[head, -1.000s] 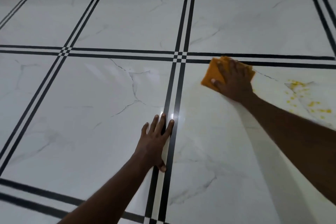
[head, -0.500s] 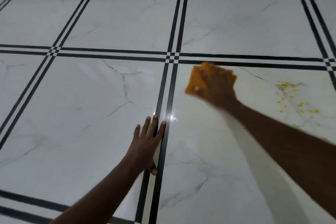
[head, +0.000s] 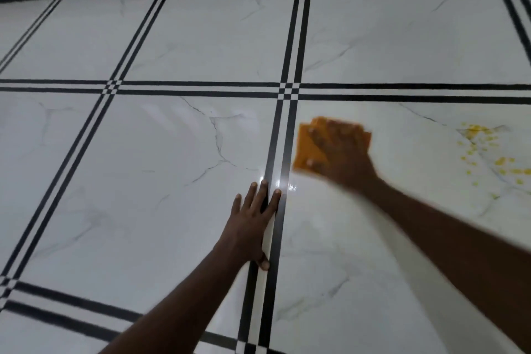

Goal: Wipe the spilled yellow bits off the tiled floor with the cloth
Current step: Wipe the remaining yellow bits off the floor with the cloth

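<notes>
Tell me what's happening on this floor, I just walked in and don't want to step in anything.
A person is wiping the tiled floor. The right hand presses an orange cloth flat on a white tile beside the black-striped border. The left hand rests open on the floor, bracing. The spilled yellow bits lie scattered on the same tile to the right of the cloth, apart from it and not yet wiped.
</notes>
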The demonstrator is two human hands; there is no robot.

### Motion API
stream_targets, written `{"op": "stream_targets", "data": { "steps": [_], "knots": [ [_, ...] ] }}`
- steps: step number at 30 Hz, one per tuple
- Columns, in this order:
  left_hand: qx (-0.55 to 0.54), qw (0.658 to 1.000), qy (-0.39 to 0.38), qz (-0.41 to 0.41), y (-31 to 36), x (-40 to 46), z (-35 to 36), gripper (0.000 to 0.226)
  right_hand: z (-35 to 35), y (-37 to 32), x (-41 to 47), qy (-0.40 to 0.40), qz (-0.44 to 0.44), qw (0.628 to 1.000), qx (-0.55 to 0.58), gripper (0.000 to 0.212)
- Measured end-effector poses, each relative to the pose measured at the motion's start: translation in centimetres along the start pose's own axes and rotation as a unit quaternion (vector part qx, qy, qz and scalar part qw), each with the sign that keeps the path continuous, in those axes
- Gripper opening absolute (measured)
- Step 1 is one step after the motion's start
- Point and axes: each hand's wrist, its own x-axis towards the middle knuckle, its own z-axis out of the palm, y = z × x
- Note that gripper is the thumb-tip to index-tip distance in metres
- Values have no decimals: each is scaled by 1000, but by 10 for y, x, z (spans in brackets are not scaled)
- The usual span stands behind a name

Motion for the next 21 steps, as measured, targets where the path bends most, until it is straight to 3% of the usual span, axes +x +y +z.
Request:
{"op": "stream_targets", "data": {
  "steps": [2,5,8,10,12,15,17,21],
  "knots": [
    [-1,1000,6,3,-2,0,1,161,-5,56,20,16,130,991,-9,78],
    [-3,1000,0,1,1,0,-2,160,-12,89,-57,83,254,964,-6,75],
    [6,1000,-8,1,5,-3,-8,162,-17,14,-171,81,363,928,-6,79],
    [27,999,-23,1,9,-5,-10,162,-9,-55,-213,59,332,941,15,85],
    [58,998,-35,-14,18,-2,-13,158,-2,-82,-215,42,211,975,54,84],
    [81,997,13,3,40,19,-32,140,0,-13,-152,14,57,998,25,81],
    [64,995,58,45,56,45,-50,144,-3,57,-109,0,90,996,5,81],
    [48,994,12,94,105,100,-72,165,-16,159,-145,88,276,956,-50,74]
  ]
}}
